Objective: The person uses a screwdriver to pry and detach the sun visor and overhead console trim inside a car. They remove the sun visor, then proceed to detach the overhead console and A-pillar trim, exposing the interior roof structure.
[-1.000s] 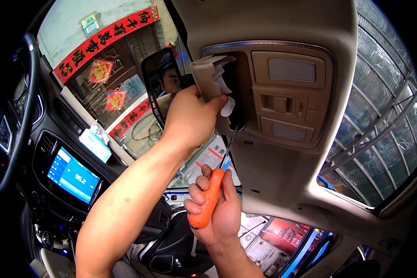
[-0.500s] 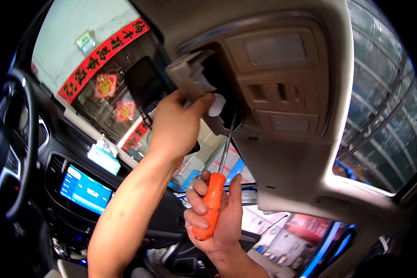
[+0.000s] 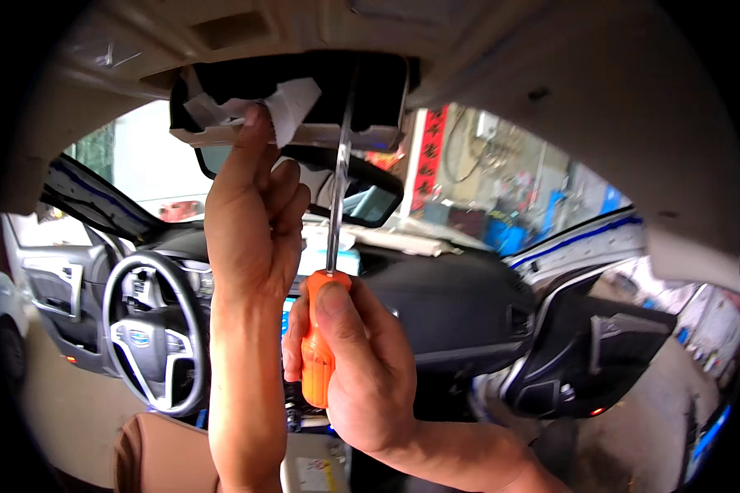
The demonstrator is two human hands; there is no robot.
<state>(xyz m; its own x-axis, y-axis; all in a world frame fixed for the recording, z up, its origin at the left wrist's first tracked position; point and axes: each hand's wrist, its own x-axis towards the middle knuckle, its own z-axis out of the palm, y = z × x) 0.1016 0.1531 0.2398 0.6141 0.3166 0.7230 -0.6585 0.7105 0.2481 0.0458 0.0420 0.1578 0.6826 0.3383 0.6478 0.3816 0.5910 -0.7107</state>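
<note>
Overhead, a beige fold-down compartment [image 3: 378, 136] hangs open from the roof console, its inside dark. My left hand [image 3: 251, 218] reaches up and grips its front wall, thumb inside and fingers curled below. Beside that thumb a crumpled piece of white paper or tissue [image 3: 296, 103] sticks up. My right hand [image 3: 370, 370] is closed round the orange handle of a screwdriver [image 3: 317, 374], lower than my left hand and to its right. The metal shaft points up, and its tip disappears into the dark opening.
Behind the compartment hangs the rear-view mirror [image 3: 374, 197]. A steering wheel [image 3: 152, 333] stands at left, with the black dashboard [image 3: 436, 287] running across. The right-hand car door [image 3: 592, 353] is open. A brown seat [image 3: 164, 452] lies below.
My view has swung, so the console now sits at the top and the dashboard lies level ahead. Both hands keep their holds; the screwdriver shaft still reaches into the opening.
</note>
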